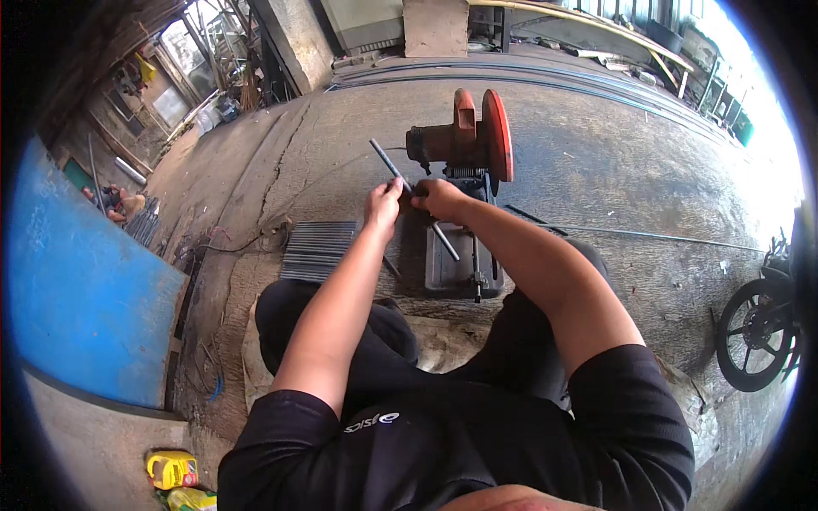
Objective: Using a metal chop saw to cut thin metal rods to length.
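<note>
A short grey metal rod [446, 241] slants in front of me, above the base of a cut-off saw. My left hand [383, 204] pinches it near its upper half. Just to the right, my right hand [440, 201] has its fingers closed around the rod's middle, partly hiding it. The orange-red cut-off saw [464, 136] stands directly beyond my hands, its round red guard on the right side and its grey base [436, 271] nearest me. Left of the base, several cut rods [318, 245] lie side by side on the floor.
A long thin rod [656, 235] runs along the floor from the saw to the right. Motorcycle wheel [751, 336] stands far right. A blue panel [85, 281] is on the left, with yellow containers [172, 469] below it. Long bars [528, 75] lie at the back.
</note>
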`<act>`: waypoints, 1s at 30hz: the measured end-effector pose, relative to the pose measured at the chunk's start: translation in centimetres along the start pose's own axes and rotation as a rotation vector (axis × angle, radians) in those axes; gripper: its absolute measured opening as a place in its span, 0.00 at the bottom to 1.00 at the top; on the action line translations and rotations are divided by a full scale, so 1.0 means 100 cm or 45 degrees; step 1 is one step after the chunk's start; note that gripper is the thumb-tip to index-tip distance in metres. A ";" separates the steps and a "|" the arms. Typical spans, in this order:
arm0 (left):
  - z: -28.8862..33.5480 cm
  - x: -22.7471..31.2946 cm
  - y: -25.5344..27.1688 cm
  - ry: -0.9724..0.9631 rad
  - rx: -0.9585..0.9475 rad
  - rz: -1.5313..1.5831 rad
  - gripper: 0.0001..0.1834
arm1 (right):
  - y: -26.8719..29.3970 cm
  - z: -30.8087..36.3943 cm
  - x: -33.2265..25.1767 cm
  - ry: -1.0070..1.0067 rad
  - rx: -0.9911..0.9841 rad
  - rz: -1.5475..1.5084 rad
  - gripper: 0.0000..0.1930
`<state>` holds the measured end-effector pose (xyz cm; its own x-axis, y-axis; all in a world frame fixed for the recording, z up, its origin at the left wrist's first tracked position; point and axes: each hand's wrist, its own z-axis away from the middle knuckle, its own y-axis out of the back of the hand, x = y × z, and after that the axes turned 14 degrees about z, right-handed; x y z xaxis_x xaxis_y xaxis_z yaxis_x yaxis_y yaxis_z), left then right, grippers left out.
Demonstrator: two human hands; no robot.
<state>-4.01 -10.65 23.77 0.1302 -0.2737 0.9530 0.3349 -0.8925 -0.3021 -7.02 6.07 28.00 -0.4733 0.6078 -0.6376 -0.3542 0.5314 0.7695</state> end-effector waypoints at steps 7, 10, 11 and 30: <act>0.004 0.073 -0.045 -0.095 -0.010 -0.440 0.13 | 0.024 0.032 -0.040 0.000 0.171 -0.537 0.13; -0.003 0.109 -0.060 -0.005 -0.220 -0.315 0.18 | 0.031 0.030 -0.045 -0.005 0.189 -0.616 0.15; -0.004 0.118 -0.065 -0.013 -0.241 -0.305 0.18 | 0.035 0.030 -0.044 0.026 0.192 -0.677 0.14; 0.002 0.061 -0.139 0.124 -1.105 0.290 0.08 | 0.112 0.087 0.024 -0.269 -0.136 -0.891 0.19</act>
<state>-7.64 0.15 33.72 0.0141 -0.4709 0.8821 -0.5163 -0.7589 -0.3969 -5.13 18.61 34.79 0.0540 0.2542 -0.9656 -0.5977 0.7829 0.1727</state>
